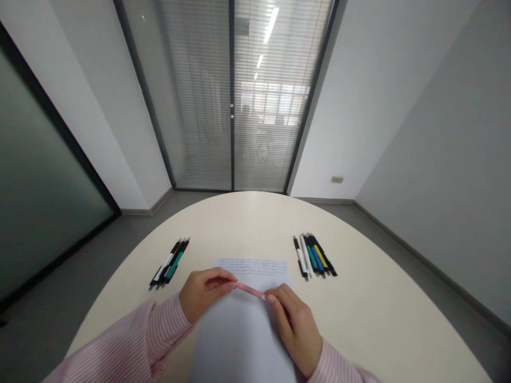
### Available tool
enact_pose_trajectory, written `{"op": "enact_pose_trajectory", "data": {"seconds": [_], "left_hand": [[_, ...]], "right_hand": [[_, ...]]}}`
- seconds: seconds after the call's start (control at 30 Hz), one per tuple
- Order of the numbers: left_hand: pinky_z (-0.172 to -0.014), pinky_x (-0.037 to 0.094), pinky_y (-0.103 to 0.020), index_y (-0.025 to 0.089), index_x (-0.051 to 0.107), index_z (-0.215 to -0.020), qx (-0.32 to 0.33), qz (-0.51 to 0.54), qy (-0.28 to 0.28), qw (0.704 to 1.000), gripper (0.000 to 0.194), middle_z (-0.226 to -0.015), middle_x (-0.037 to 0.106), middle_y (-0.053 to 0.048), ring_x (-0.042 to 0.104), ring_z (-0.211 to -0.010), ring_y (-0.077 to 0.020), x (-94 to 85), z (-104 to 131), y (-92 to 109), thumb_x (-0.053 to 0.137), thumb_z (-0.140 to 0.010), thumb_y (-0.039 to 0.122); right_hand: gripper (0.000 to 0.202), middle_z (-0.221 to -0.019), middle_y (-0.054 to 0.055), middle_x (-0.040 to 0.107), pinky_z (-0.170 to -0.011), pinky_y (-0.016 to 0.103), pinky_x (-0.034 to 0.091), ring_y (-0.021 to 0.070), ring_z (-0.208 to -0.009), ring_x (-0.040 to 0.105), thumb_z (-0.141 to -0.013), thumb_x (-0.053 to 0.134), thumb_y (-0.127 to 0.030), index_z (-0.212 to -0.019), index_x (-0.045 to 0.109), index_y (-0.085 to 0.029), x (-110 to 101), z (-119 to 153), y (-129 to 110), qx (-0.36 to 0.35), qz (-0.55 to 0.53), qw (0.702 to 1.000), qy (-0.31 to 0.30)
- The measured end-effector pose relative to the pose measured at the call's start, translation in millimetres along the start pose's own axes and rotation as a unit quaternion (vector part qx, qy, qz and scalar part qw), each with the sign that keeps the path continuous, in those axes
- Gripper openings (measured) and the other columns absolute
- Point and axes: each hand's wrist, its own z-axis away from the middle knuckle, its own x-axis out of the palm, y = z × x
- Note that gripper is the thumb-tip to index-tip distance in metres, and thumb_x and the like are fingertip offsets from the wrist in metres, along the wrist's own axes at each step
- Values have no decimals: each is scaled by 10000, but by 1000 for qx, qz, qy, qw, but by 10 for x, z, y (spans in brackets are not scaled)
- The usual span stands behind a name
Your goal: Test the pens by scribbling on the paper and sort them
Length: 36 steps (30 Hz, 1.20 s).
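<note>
A slim pink pen [250, 290] is held between both hands, above a white sheet of paper [239, 340] with lines of text along its top edge. My left hand [205, 291] pinches the pen's left end between thumb and fingers. At the pen's right end, my right hand [294, 324] is closed, its thumb and index finger pressed on it. Both pen tips are partly hidden by the fingers. The lower part of the paper lies between my forearms and runs out of the picture at the bottom.
On the round cream table [251, 223], a few pens [171, 264] in black, white and green lie at the left. Several pens [314, 256] with white, green, blue and yellow barrels lie side by side at the right. Beyond stands a glass partition [199, 106] with blinds.
</note>
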Motion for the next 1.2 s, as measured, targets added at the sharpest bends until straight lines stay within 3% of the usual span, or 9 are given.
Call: {"op": "enact_pose_trajectory", "data": {"seconds": [0.1, 0.3, 0.47, 0.67, 0.77, 0.83, 1.03, 1.13, 1.2], "left_hand": [[-661, 562, -195, 124, 710, -746, 6, -5, -3, 1000, 142, -738, 744, -60, 700, -699, -174, -6, -1, -8, 707, -687, 253], [-656, 565, -189, 123, 706, -753, 13, -14, 0, 1000, 133, -741, 745, -61, 705, -696, -173, -10, 2, -20, 700, -701, 245], [-669, 569, -196, 121, 706, -753, 36, -23, 2, 999, 132, -741, 742, -63, 702, -692, -172, -5, 15, -6, 691, -709, 244], [-676, 568, -203, 127, 703, -742, 63, -45, -2, 997, 113, -732, 732, -58, 689, -684, -163, -8, 29, 15, 670, -732, 234], [-675, 567, -204, 128, 700, -748, 62, -42, -3, 997, 115, -736, 729, -59, 686, -684, -163, -10, 16, 7, 666, -733, 237], [-673, 564, -201, 129, 696, -743, 63, -39, -6, 997, 115, -737, 727, -58, 685, -685, -162, -9, 9, 12, 662, -732, 238], [-658, 550, -183, 133, 684, -725, 53, -34, -13, 998, 92, -713, 712, -44, 678, -676, -151, 0, 30, 39, 658, -724, 222], [-656, 543, -181, 133, 670, -731, 39, -5, 4, 999, 88, -716, 706, -41, 674, -682, -147, -22, 13, 8, 663, -712, 218], [-647, 540, -183, 131, 661, -741, 27, 17, 21, 999, 100, -712, 704, -41, 670, -679, -146, -43, -13, -18, 670, -703, 223]], "right_hand": [[102, -747, 2, 578, -594, 238, 441, 150, -640, 574, -890, 501, -303, -915, 528, -208, 0, 5, 6, 21, -10, 1000, 4], [237, -746, 4, 605, -625, 237, 430, 151, -686, 596, -949, 372, -287, -837, 572, -228, -11, 0, 3, 29, -9, 999, -16], [122, -689, -19, 567, -536, 224, 406, 133, -553, 536, -877, 517, -330, -882, 527, -208, 5, 7, 21, 44, -9, 999, -4], [305, -680, 5, 592, -582, 227, 408, 147, -628, 582, -954, 347, -305, -764, 568, -218, -2, -8, 16, 26, 13, 999, -24], [152, -703, -7, 588, -554, 224, 406, 138, -578, 553, -886, 500, -348, -888, 560, -208, 6, -6, 21, 41, 2, 999, -8], [165, -679, -20, 564, -519, 220, 389, 125, -530, 515, -843, 566, -357, -883, 541, -198, 12, -1, 30, 48, -7, 999, 4], [300, -613, -3, 577, -533, 225, 380, 136, -556, 542, -928, 412, -334, -730, 593, -201, -1, -5, 28, 52, -19, 998, -25], [155, -629, -21, 581, -488, 217, 368, 118, -494, 494, -830, 580, -342, -880, 605, -198, 3, -16, 24, 74, -55, 996, 8], [213, -610, -39, 555, -450, 209, 343, 102, -457, 441, -761, 658, -328, -911, 592, -191, 3, -26, 31, 94, -100, 990, 37]]}}
